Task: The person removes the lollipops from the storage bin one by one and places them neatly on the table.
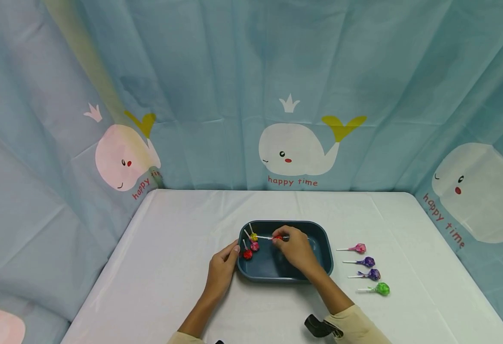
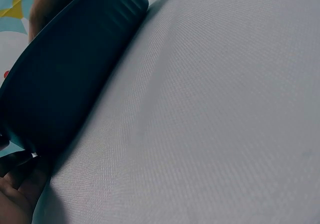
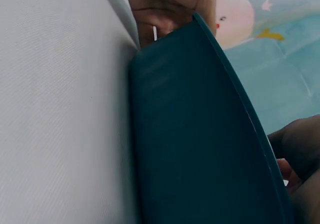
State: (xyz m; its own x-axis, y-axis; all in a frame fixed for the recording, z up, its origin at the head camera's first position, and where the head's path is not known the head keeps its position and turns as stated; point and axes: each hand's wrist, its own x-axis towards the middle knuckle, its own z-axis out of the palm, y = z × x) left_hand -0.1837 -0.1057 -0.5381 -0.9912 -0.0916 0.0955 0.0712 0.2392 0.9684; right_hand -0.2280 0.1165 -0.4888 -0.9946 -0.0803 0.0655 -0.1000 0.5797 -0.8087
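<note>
A dark teal tray (image 1: pixel 272 278) stands on the white table. My left hand (image 1: pixel 222 271) grips its left end, thumb at the rim and fingers against the outer wall. Over the inside of the tray, my right hand (image 1: pixel 296 248) pinches a red lollipop (image 1: pixel 278 237) by its candy end, with the white stick pointing left. At the tray's left side lie a yellow lollipop (image 1: pixel 253 237), a pink lollipop (image 1: pixel 254 246) and another red lollipop (image 1: pixel 248 254). The tray wall (image 3: pixel 200 119) hides most of the right fingers in the right wrist view.
Right of the tray, a pink lollipop (image 1: pixel 360 248), two purple lollipops (image 1: pixel 369 262) and a green lollipop (image 1: pixel 382 288) lie in a column, sticks to the left. A blue whale-print curtain (image 1: pixel 217 95) hangs around the white tabletop (image 1: pixel 174 239).
</note>
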